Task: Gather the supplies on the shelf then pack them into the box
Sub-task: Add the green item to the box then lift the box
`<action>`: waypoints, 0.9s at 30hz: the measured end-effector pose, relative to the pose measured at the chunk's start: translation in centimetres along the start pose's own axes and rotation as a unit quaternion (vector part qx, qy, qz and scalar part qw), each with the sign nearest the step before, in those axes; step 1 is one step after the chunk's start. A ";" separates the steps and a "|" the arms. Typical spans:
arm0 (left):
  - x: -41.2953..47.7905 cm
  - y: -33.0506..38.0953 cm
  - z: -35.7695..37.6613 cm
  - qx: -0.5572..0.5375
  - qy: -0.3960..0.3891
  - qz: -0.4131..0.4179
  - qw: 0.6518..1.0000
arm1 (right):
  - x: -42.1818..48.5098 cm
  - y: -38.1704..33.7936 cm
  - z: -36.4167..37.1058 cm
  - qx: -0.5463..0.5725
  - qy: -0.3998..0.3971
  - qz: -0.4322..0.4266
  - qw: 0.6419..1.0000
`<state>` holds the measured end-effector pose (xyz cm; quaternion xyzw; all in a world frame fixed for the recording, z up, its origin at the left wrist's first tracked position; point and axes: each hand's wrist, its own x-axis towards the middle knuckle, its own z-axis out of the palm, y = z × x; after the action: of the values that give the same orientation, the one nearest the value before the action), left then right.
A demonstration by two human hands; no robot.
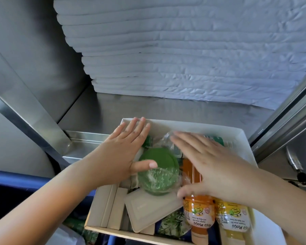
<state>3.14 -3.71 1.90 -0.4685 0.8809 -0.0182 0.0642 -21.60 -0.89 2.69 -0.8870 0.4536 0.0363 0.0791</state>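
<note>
1 white cardboard box [184,123], at the near edge of the steel shelf [113,106], holds a smooth orange bottle [199,216], a yellow bottle [234,221], a round green-lidded cup [157,167] in crinkled film and a beige moulded tray [148,207]. Left hand [120,151], grip wide, lies flat at the far-left corner; right hand [214,167], grip wide, lies flat over the contents. Bare shelf separates the box from stacked white pads [184,59].

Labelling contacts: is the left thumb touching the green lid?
Touching. Head view: the thumb of the left hand lies flat on the green lid, no gap.
</note>
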 end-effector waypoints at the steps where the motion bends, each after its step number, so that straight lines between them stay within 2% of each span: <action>1: 0.3 0.2 0.2 0.022 0.004 -0.014 1.000 | -0.4 0.6 0.0 -0.002 0.001 0.032 0.999; 4: 1.0 0.7 0.7 0.039 0.007 -0.036 0.999 | -1.3 2.3 0.2 -0.040 -0.024 0.095 0.994; 8: 1.6 0.7 0.7 0.033 0.002 -0.042 0.999 | -1.3 3.3 0.6 -0.038 -0.050 0.111 0.992; 12: 1.8 0.6 1.2 0.044 0.008 -0.038 0.998 | -1.4 3.3 0.2 0.035 -0.029 0.114 0.992; 24: 2.9 0.5 2.0 0.045 0.021 -0.066 0.997 | -1.5 3.4 0.7 0.078 0.024 0.116 0.990; 27: 2.8 0.4 1.6 0.049 -0.009 -0.058 0.997 | -3.2 2.2 0.5 0.110 0.056 0.119 0.985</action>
<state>1.43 -5.76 0.03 -0.5151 0.8498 -0.0602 0.0940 -25.28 0.52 2.43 -0.8132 0.5608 -0.0545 0.1461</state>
